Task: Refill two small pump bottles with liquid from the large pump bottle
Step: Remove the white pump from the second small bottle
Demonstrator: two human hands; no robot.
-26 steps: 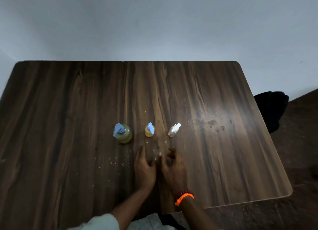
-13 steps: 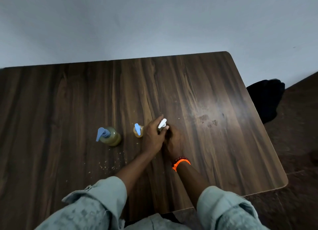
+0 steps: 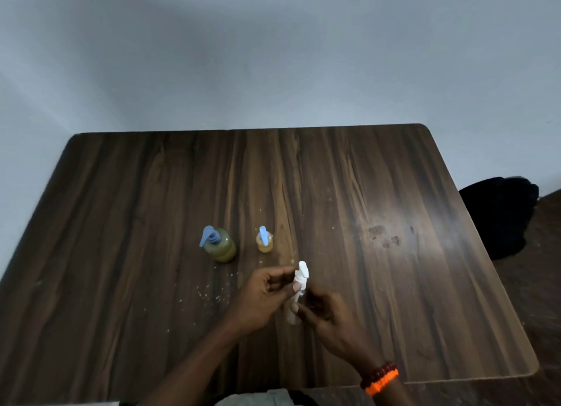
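The large pump bottle (image 3: 221, 245), with yellow-green liquid and a blue pump, stands mid-table. To its right stands a small bottle (image 3: 264, 241) with amber liquid and a blue pump. A second small bottle (image 3: 297, 290), clear with a white pump head, is lifted off the wooden table (image 3: 121, 223) between my hands. My left hand (image 3: 263, 296) pinches its white pump collar near the top. My right hand (image 3: 324, 317) grips the bottle's lower body, which is mostly hidden by the fingers.
Small pale crumbs (image 3: 209, 295) lie on the wood in front of the large bottle. A dried stain (image 3: 384, 237) marks the table's right half. A black bag (image 3: 501, 217) sits on the floor past the right edge. A pale wall stands behind.
Both hands went from the table to the white-pump bottle, took hold of it and lifted it toward me. The camera view shifted.
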